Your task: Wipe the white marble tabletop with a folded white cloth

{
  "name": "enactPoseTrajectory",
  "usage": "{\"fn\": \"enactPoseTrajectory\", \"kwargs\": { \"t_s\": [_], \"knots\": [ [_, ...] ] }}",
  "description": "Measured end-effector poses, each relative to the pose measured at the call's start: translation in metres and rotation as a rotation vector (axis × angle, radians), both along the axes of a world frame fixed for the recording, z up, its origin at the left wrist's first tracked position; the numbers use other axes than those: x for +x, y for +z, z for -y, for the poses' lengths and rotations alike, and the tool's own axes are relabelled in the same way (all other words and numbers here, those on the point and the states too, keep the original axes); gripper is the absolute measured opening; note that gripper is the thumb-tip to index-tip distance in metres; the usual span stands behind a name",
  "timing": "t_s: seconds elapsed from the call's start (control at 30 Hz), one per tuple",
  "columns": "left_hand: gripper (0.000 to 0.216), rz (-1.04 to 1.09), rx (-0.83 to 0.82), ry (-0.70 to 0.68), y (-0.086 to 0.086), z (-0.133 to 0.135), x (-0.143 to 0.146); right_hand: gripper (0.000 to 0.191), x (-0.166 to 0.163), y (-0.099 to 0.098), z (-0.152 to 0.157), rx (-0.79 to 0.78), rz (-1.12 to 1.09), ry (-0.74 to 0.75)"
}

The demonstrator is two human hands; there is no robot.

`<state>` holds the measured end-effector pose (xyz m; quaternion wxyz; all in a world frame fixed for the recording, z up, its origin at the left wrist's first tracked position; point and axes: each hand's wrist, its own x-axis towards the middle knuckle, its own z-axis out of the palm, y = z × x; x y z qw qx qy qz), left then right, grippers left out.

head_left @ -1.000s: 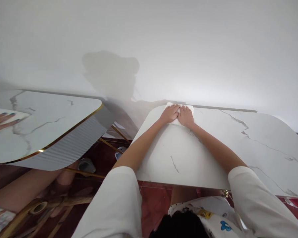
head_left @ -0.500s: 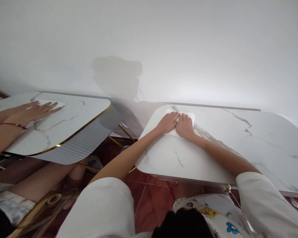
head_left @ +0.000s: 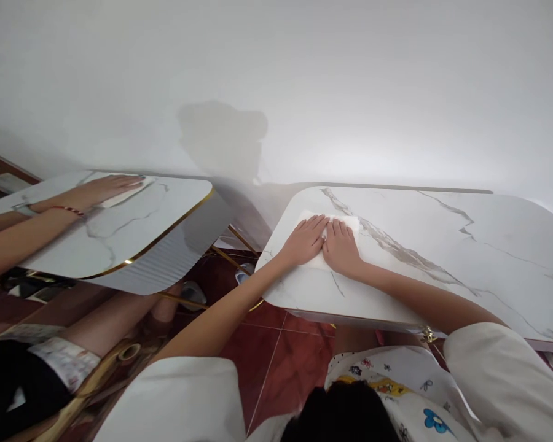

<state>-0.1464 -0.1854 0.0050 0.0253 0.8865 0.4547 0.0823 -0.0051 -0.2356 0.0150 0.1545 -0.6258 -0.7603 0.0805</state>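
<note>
Near the left end of the bench, a white cloth is being pressed flat under the left hand and the right hand. The cloth is lying directly beneath the fingers, its far edge showing just past their tips on the side of the bench's back edge. Neither hand is being set nearer, since the cloth is being shared by both, side by side. The fingers are being held almost straight, palms down, and are being directed mostly toward the back of the bench; nothing is being gripped, the cloth only being pinned. Its long axis is being hidden (so much is being covered that even a square shape cannot be ruled out).

The cloth is looking soft and matt; whether paper or fabric is being shown cannot be told. The bench top is being given a smooth, marble-like look by a grey-brown vein, with rounded corners. Left of the bench, a second bench is being edged in gold above a ribbed side, and a pale cloth is being covered partly by a co-worker's hand. Below the bench, red tiles are being seen.
</note>
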Motion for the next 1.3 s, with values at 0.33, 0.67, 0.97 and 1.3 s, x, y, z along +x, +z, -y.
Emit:
{"fn": "enactPoseTrajectory", "kwargs": {
  "t_s": [0.33,0.67,0.97,1.3],
  "knots": [
    [0.061,-0.033,0.002,0.030,0.000,0.034,-0.009,0.060,-0.006,-0.002,0.027,0.013,-0.006,0.053],
    [0.061,-0.018,0.007,0.066,0.000,0.066,-0.013,0.062,-0.007,-0.002,0.053,-0.002,0.013,0.101],
    [0.060,-0.008,-0.004,0.185,0.007,0.101,0.002,0.059,0.005,-0.008,0.072,0.096,0.015,0.181],
    [0.060,0.005,-0.027,0.170,0.008,0.116,0.032,0.060,0.034,0.002,0.090,0.034,0.091,0.190]
  ]
}}
